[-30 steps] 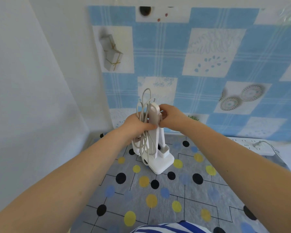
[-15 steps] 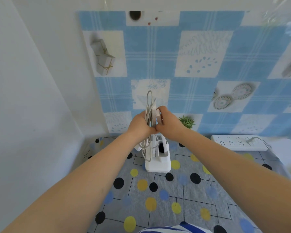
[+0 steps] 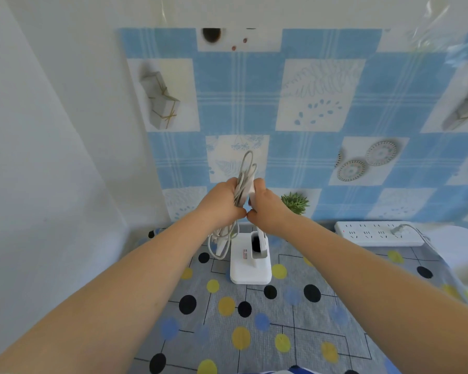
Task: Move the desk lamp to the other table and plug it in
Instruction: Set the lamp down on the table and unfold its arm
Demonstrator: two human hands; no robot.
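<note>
A white desk lamp [image 3: 250, 267] stands with its flat base on the table's dotted grey cloth [image 3: 281, 325], close to the back wall. My left hand [image 3: 222, 202] is closed around a bundle of its grey-white cord [image 3: 246, 168], whose loops stick up above the fist and hang down below it. My right hand [image 3: 268, 206] grips the lamp's upright arm just beside the left hand; the two hands touch. A white power strip [image 3: 373, 233] lies flat at the back right with one plug in it.
A blue-and-white checked sheet [image 3: 308, 117] covers the wall behind the table. A white wall [image 3: 38, 171] closes in the left side. A small green plant [image 3: 295, 202] shows behind my right wrist. A round white object [image 3: 465, 247] sits at the table's right edge.
The lamp has gone from a tilted base to standing flat and square on the cloth. The view has shifted, bringing the power strip further into sight at the right.
</note>
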